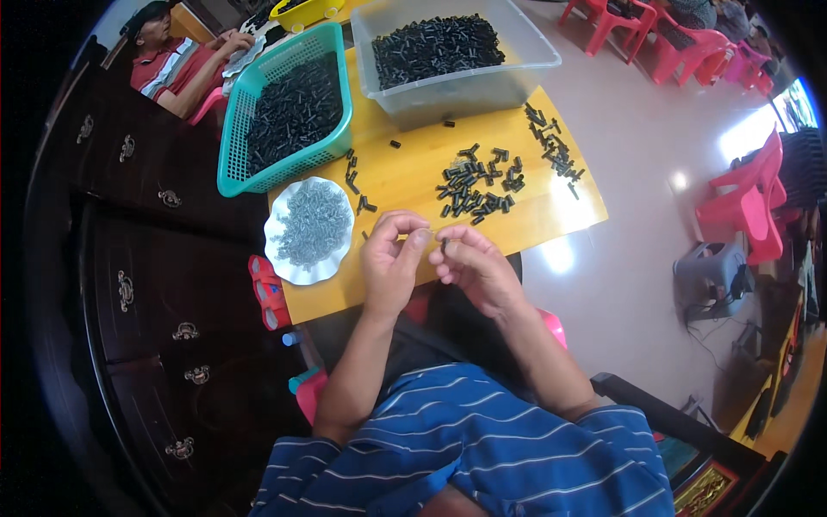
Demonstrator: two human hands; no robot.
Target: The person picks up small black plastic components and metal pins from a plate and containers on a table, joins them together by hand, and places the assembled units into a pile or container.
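My left hand (394, 261) and my right hand (479, 269) meet at the table's near edge, fingertips almost touching. A small dark piece (445, 245) shows between the thumb and fingers of my right hand. My left thumb and forefinger are pinched together; whatever is between them is too small to name. Beyond my hands, a loose pile of short black tubes (469, 191) lies on the yellow table (405, 185). Left of my left hand stands a white scalloped plate (276, 226) heaped with tiny shiny grey-clear pieces (312, 222).
A green basket (226, 164) and a translucent bin (448, 104) hold many black pieces. More black tubes (556, 148) are strewn along the right edge. Dark drawers (155, 284) line the left side. Another person (177, 65) sits far left; red chairs (754, 202) stand at right.
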